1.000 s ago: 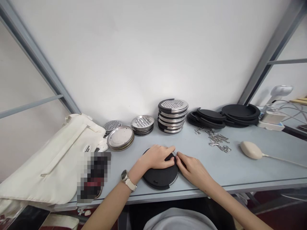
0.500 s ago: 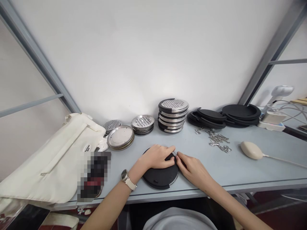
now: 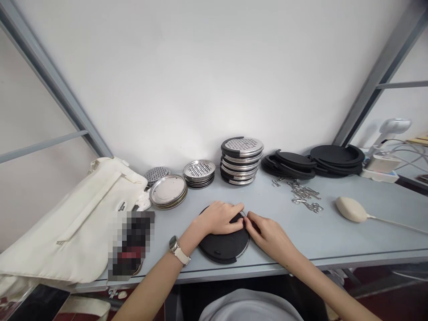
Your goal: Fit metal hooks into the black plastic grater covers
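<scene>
A round black disc with a metal rim (image 3: 223, 246) lies flat near the front edge of the grey table (image 3: 327, 236). My left hand (image 3: 219, 218) rests on top of the disc, fingers pressed down and pointing right. My right hand (image 3: 269, 236) is at the disc's right edge, its fingertips pinched at the rim where the two hands meet. What the fingertips pinch is too small to make out. A watch sits on my left wrist.
Against the wall stand a stack of perforated metal-and-black discs (image 3: 240, 161), smaller metal plates (image 3: 167, 191), perforated discs (image 3: 199, 173) and black rubber rings (image 3: 312, 162). Loose metal hooks (image 3: 302, 194) and a beige mouse-like object (image 3: 351, 209) lie right. A cream bag (image 3: 76, 218) fills the left.
</scene>
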A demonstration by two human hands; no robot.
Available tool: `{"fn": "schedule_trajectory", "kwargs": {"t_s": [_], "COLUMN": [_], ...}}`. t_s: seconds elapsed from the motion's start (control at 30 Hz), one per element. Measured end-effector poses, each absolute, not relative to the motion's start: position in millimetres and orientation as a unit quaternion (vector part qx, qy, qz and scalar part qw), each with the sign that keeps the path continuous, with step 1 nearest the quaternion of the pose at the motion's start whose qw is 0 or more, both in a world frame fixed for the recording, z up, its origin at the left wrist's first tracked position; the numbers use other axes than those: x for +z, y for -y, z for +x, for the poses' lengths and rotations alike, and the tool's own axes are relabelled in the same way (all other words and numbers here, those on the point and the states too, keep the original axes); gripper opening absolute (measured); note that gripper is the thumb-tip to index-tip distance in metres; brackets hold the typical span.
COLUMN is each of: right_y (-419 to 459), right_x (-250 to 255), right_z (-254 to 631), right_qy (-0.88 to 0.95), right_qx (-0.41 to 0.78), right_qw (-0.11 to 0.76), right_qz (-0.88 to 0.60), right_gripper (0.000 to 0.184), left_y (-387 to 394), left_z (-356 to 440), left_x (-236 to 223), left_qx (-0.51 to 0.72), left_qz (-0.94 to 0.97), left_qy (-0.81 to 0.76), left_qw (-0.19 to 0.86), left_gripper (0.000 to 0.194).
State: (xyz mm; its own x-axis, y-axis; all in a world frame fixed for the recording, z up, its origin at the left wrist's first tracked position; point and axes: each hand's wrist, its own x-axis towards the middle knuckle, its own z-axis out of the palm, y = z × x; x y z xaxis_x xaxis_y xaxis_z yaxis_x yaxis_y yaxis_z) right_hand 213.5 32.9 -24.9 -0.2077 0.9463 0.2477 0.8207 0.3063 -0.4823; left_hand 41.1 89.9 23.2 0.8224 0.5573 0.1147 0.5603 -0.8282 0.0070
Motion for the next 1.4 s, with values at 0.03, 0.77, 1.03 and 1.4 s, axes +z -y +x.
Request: {"fn": "schedule_trajectory", "kwargs": {"t_s": [0.03,0.77,1.03,1.4], "right_y": [-32.9,-33.1,-34.0,-33.8], "right_x": [-24.7,-28.3,-27.7,-27.4], "right_z": [213.5,214.8,213.9,214.3], "right_qy": [0.764,0.763,0.774,0.774], "right_qx": [0.129,0.101,0.074,0.073], "right_qw": [0.258,0.248,0.207,0.203], "right_qz": [-0.577,-0.588,-0.594,-0.595], "right_gripper": [0.029,0.027,0.024,0.026], "left_y": [-90.0,-90.9,-89.5,-91.2], "left_z": [41.1,42.4,41.9,41.8], "left_x": [23.2,20.4,21.5,18.8], "left_qx": [-0.057,-0.060,-0.055,-0.068], "left_qz": [-0.955,-0.956,-0.953,-0.954], "left_qy": [0.292,0.288,0.299,0.292], "left_qw": [0.012,0.012,0.020,0.029], "left_gripper": [0.015,0.015,0.019,0.016]}}
